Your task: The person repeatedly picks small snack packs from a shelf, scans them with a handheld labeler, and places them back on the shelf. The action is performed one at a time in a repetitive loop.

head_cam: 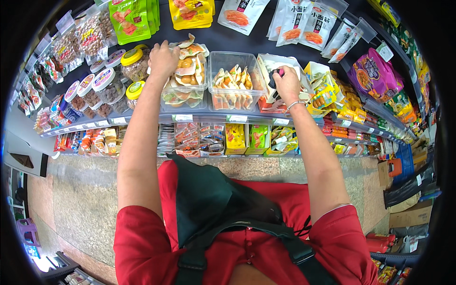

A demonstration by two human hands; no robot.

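My left hand [164,60] lies over the left side of a heaped clear plastic bin [203,83]. Its fingers bend against the vacuum packs of round brown food [187,67]; whether they grip a pack is hidden. My right hand [288,84] is above an open white and red carton [263,64]. Between its thumb and fingers is a small black and pink packet [273,79], partly covered by the hand. A second clear plastic bin [231,58] stands between my hands, with similar small packs [233,85] upright inside.
Lidded jars [105,80] crowd the shelf at left. Yellow snack cartons [322,91] adjoin the white carton at right. Bagged snacks [130,21] hang above. A shelf lip with price tags [237,118] runs along the front, over lower boxes [235,137]. Cardboard boxes [409,213] sit at far right.
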